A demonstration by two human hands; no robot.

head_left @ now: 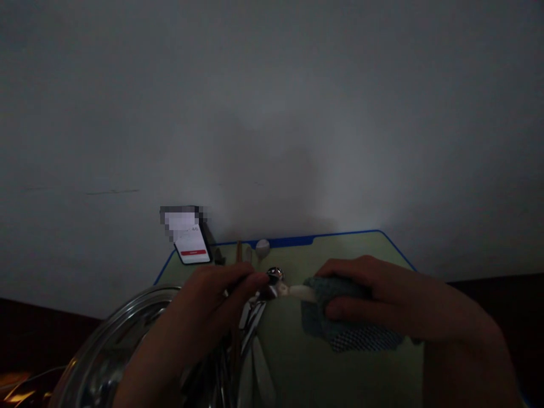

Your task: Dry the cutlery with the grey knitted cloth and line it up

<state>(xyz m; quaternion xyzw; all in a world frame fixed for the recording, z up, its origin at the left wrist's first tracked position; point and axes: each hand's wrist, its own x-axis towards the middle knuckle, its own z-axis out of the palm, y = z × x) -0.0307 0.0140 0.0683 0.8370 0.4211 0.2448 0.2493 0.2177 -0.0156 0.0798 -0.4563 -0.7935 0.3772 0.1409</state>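
Well inside the blue edge, left fingers pinch a utensil, right fingers clamp cloth over open green board.

Left hand pinches one end of utensil; right hand grips cloth around other. Phone leans against wall, cutlery beside metal vessel.

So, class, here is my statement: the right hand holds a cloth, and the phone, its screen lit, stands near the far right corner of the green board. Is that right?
Not quite: the head view shows the phone near the far left corner of the green board. The rest holds: its screen is lit, and the right hand holds a cloth.
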